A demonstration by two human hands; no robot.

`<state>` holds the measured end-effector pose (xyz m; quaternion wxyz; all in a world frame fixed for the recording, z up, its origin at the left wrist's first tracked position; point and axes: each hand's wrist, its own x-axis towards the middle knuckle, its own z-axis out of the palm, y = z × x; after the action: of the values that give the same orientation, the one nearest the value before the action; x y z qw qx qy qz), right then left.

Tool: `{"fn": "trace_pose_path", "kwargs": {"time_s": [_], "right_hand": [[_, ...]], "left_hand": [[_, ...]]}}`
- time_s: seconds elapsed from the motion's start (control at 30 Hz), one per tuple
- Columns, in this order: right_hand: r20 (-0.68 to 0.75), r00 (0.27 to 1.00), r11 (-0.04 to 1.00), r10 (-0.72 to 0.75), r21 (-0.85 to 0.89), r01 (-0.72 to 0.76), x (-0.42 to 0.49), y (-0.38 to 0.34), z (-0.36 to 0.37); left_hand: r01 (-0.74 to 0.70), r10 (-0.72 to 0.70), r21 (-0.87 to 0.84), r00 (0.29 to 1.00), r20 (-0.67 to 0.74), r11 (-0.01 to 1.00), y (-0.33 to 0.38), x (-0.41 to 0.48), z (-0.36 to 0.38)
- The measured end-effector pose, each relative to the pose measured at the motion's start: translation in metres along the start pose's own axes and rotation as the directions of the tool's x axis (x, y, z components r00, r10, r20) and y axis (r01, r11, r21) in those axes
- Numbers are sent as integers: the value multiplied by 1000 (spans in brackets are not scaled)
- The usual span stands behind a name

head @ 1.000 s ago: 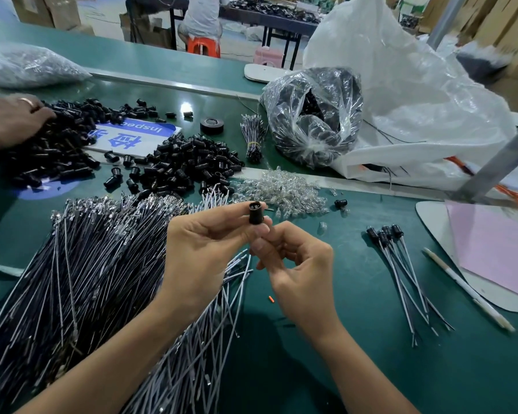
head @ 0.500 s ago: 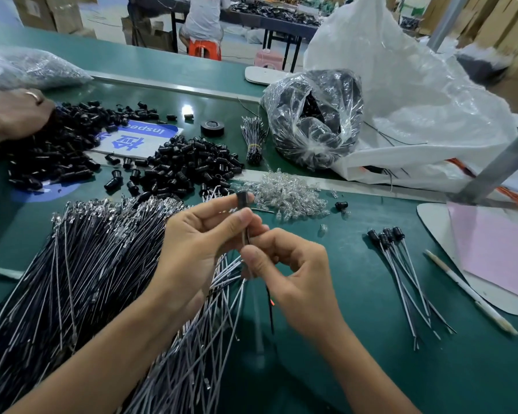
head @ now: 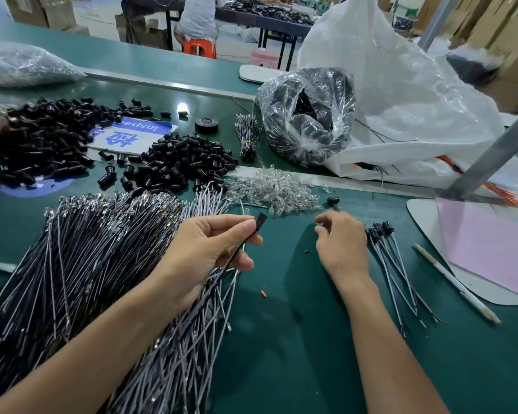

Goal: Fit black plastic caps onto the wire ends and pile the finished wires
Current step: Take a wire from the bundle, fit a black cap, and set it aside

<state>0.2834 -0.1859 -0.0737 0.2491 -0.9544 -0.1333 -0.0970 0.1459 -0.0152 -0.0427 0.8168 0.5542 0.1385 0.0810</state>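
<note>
Black cap [head: 260, 220] pinched by left hand [head: 204, 249] fingers; right hand [head: 343, 246] fingers curled, contents unclear; open green belt [head: 281, 339] between them.

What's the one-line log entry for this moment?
step: cap fitted, wire not yet piled | left hand: pinches capped wire | right hand: beside finished pile, grip unclear | loose caps: beyond hands

Open green table [head: 281, 339] at lower centre, only a tiny orange scrap [head: 263, 293] on it. Left half of frame blocked by the loose wire pile [head: 72, 279]. Upper centre: black caps heap [head: 180, 162], clear parts heap [head: 275, 189]. Right: capped wires [head: 395, 264], pen [head: 455, 285], pink sheet [head: 491, 249], slanted metal post [head: 491, 156].
</note>
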Motion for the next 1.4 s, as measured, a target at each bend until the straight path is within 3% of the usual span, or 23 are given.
{"fn": "trace_pose_path", "kwargs": {"time_s": [0.1,0.17,0.27,0.37,0.47,1.03,1.3,1.4], "right_hand": [[-6,1000,999,-3,51,4,0,0,-1],[-25,999,974,-35,221,40,-1,-7,-5],[-29,988,774,-149,619,135,-11,-27,-17],[-37,943,576,-330,784,232,-24,-41,-26],[6,915,558,-403,794,240,-31,-47,-27],[88,890,584,-447,783,215,-29,-40,-26],[130,900,493,-417,864,103,-31,-42,-17],[138,906,435,-401,899,55,-32,-44,-16]], "left_hand": [[-11,12,-9,1000,7,1000,-2,0,1],[-34,34,9,999,0,999,-3,1,2],[-100,102,69,995,-19,993,-4,1,2],[-142,147,147,989,-18,979,-5,0,3],[-157,159,173,987,3,972,-7,0,5],[-245,234,275,970,71,930,-9,-1,4],[-304,302,348,951,64,887,-13,0,1],[-287,287,287,957,43,914,-12,0,2]]}}
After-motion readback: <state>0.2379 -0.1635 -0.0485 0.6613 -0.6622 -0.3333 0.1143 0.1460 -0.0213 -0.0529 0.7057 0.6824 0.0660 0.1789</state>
